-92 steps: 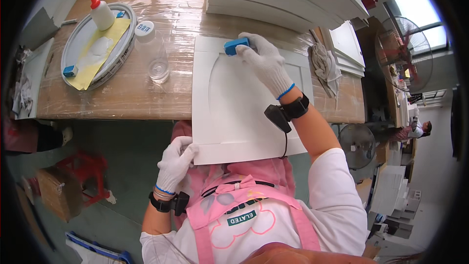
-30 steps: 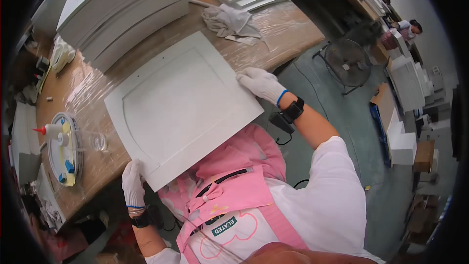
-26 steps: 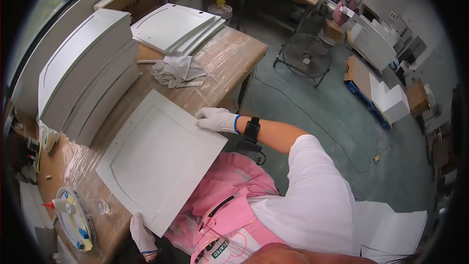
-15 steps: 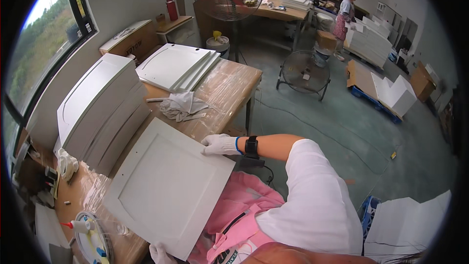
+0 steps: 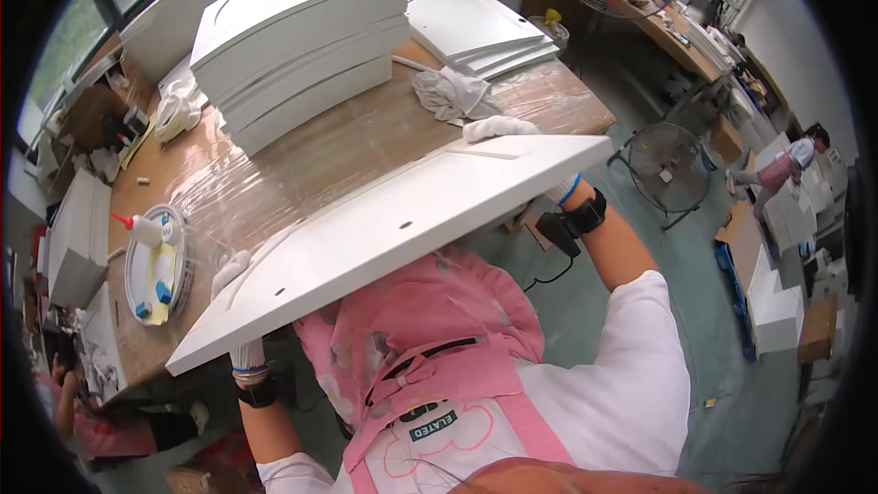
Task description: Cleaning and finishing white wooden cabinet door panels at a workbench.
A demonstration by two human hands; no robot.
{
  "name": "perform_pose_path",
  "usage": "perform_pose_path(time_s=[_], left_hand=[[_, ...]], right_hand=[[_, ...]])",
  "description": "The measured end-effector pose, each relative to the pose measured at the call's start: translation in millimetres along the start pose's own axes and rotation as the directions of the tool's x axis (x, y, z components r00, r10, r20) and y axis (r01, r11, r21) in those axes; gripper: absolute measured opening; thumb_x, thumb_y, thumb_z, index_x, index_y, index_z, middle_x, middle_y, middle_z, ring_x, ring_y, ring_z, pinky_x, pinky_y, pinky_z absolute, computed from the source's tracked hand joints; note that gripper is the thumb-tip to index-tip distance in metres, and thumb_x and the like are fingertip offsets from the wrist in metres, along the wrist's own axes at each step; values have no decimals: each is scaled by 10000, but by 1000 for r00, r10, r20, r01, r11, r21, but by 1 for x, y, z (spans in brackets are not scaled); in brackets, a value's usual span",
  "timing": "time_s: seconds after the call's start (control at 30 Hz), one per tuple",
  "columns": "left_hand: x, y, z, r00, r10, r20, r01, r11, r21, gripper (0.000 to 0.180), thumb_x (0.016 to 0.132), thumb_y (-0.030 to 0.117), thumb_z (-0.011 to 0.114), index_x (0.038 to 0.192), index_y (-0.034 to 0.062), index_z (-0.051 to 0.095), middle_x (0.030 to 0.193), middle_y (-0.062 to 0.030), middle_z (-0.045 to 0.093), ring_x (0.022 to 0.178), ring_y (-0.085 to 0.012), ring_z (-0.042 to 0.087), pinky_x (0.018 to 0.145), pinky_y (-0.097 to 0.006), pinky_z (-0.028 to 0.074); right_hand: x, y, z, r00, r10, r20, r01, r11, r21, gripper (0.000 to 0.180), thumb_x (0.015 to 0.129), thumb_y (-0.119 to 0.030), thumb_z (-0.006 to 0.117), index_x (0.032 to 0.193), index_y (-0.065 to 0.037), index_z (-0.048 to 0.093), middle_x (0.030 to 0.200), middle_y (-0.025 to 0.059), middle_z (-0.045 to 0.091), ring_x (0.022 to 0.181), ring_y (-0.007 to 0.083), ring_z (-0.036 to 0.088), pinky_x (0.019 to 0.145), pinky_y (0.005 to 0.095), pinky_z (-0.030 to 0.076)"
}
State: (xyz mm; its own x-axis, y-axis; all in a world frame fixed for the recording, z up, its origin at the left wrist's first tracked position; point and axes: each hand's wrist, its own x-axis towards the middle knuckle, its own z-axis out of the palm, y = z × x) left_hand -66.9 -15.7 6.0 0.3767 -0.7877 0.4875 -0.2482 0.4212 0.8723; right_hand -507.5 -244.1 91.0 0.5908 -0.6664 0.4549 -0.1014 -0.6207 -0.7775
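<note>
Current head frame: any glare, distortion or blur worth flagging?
Head view: streaky glare on the plastic-wrapped tabletop; fisheye bending and black vignette toward the rim; white panel reads fairly sharp but low-contrast across its face; the distant co-worker at right is small and soft, fine detail unreadable.

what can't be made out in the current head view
All in the head view:
- Left hand: palm hidden by the white panel.
- Right hand: palm hidden by the same panel.
- Panel's underside: hidden by its upper face.
- Distant person: what they touch is too small and blurred.
- Window: cut off by the picture's dark rim.
</note>
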Motion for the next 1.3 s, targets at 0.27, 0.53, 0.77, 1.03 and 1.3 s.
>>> perform_pose_path(time_s=[0.27,0.53,0.77,1.03,1.3], left_hand=[[-58,7,26,996,82,17,-81,877,474,490,815,93,721,1273,24,559,1280,-166,542,1186,-281,552,1004,-354,468],[-114,-15,22,810,-553,-195,574,816,68,400,894,117,671,1259,-1,559,1135,-84,654,981,-149,619,876,-277,511],[-172,-38,-6,660,-740,-129,737,671,-82,291,1024,249,483,1110,14,632,1014,-49,678,900,-156,641,799,-294,541],[-157,-32,0,471,-881,-39,641,373,-671,512,1028,438,437,1285,6,538,1186,-96,638,1049,-211,634,893,-334,532],[-138,-11,9,384,-923,-23,788,341,-512,368,974,243,604,1263,20,552,1126,-74,646,992,-195,663,812,-324,570]], right_hand=[[-36,56,55,957,-257,132,285,774,-565,246,817,-81,630,1053,-17,655,987,151,644,950,317,636,839,377,521],[-50,93,68,973,-206,103,222,721,-656,337,825,-109,604,1149,-30,657,1149,192,641,1064,358,623,927,411,505],[-41,98,87,960,-176,218,280,642,-714,443,839,-155,584,1273,-64,596,1283,180,588,1137,356,586,973,424,474],[-44,112,81,955,-162,250,298,511,-807,487,847,-206,580,1317,-80,566,1318,156,567,1178,351,558,992,426,455],[-42,110,81,958,-99,271,280,536,-796,512,848,-205,574,1345,-83,538,1333,159,554,1202,341,545,1006,428,447]])
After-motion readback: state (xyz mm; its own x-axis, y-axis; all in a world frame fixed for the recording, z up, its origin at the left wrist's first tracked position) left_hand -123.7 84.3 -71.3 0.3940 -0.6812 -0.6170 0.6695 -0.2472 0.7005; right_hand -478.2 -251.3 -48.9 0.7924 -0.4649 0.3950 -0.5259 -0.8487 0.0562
